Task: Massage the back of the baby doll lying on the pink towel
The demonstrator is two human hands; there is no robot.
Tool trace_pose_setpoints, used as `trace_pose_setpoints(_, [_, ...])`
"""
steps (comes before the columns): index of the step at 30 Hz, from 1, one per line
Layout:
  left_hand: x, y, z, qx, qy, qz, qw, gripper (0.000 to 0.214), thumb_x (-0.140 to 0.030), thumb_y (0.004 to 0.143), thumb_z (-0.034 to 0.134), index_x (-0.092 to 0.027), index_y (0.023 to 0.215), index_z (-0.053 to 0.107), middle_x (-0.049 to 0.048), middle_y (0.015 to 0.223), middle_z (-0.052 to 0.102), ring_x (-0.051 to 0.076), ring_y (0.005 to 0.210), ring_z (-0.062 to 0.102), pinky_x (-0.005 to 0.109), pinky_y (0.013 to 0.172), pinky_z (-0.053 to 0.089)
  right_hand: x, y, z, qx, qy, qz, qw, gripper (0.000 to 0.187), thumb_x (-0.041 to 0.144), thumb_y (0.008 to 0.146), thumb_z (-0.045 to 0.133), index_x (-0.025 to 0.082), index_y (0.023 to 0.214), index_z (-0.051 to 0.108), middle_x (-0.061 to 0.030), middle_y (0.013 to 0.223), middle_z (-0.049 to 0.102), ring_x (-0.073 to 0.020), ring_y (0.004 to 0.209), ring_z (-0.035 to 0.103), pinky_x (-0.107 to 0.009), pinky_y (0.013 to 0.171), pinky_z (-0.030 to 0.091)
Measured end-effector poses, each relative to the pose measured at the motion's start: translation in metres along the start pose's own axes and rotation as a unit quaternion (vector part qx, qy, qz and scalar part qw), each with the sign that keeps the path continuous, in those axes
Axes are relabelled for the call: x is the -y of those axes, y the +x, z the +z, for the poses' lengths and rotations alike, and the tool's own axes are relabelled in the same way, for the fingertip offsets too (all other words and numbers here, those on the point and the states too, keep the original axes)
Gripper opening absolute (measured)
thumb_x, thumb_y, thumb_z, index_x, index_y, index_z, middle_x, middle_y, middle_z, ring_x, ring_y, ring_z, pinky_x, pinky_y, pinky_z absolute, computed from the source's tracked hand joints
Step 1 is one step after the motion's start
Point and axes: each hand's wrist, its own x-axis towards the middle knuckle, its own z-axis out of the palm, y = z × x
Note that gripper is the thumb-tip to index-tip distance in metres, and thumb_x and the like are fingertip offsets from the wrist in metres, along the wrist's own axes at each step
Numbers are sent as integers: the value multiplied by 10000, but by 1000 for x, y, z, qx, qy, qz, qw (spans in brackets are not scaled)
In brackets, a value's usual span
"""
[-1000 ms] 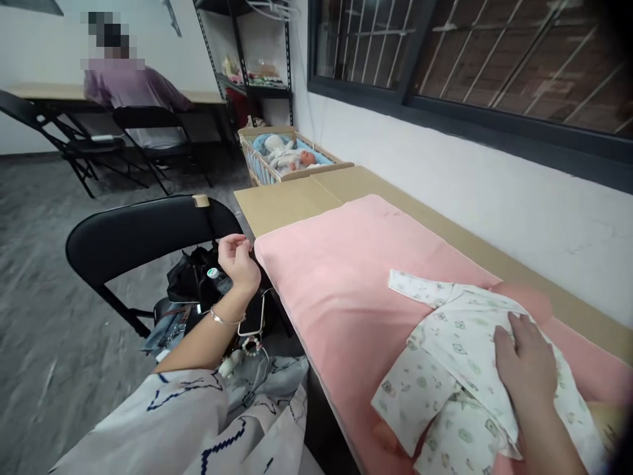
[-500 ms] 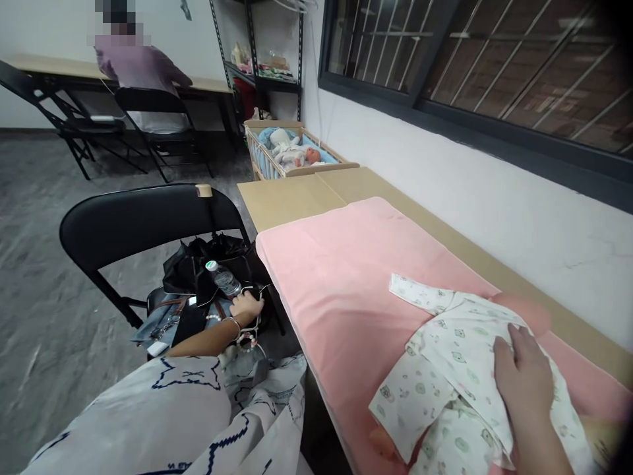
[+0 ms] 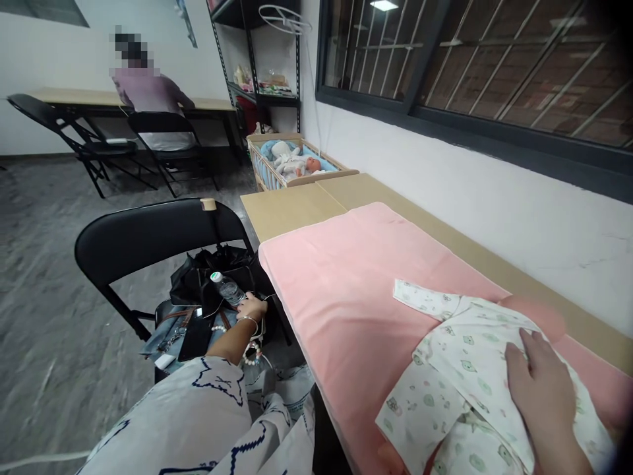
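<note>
On the table at right lies a doll dressed in a white long-sleeved baby top with a small green and brown print. My right hand rests on the chest of that top, fingers stretched out, thumb a little apart. Part of the doll's head is blurred, and a bit of its hand shows below one sleeve. Down at the left, my left hand is by the chair seat with curled fingers, close to a clear water bottle and a thin white cord. What those fingers hold, if anything, is hidden.
A pink mat covers much of the wooden table. On the black folding chair lie a dark bag, a denim bag and a phone. A wooden crib with a doll stands beyond. A person sits at the back desk.
The view has tilted up slightly, so everything sits lower and a little to the right. My right hand stays on the baby top, and my left hand stays beside the bottle.
</note>
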Motion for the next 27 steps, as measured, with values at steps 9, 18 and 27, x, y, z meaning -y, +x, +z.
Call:
trace_pose_setpoints(9, [-4, -3, 0, 4, 29, -81, 996, 512, -444, 919, 525, -151, 1325, 417, 194, 1326, 461, 352, 1233, 488, 530, 934, 454, -7, 2, 7, -5, 2, -2, 1000, 749, 597, 934, 278, 86, 1412, 545, -170, 1522, 414, -377, 1414, 376, -579, 1167, 293])
trace_pose_setpoints(18, [0, -9, -10, 22, 20, -56, 998, 625, -384, 749, 592, -85, 1254, 377, 318, 1257, 458, 470, 1194, 494, 552, 770, 457, 1, 0, 5, -8, 9, 9, 1000, 766, 601, 923, 251, 81, 1400, 551, -165, 1522, 417, -344, 1430, 360, -533, 1190, 257])
trace_pose_setpoints(27, [0, -16, -17, 11, 12, -44, 999, 663, -367, 694, 570, -68, 1258, 391, 346, 1202, 503, 519, 1110, 542, 554, 684, 473, -1, 0, 9, -19, 6, 3, 1000, 761, 594, 927, 253, 76, 1390, 563, -167, 1514, 427, -347, 1420, 376, -545, 1187, 259])
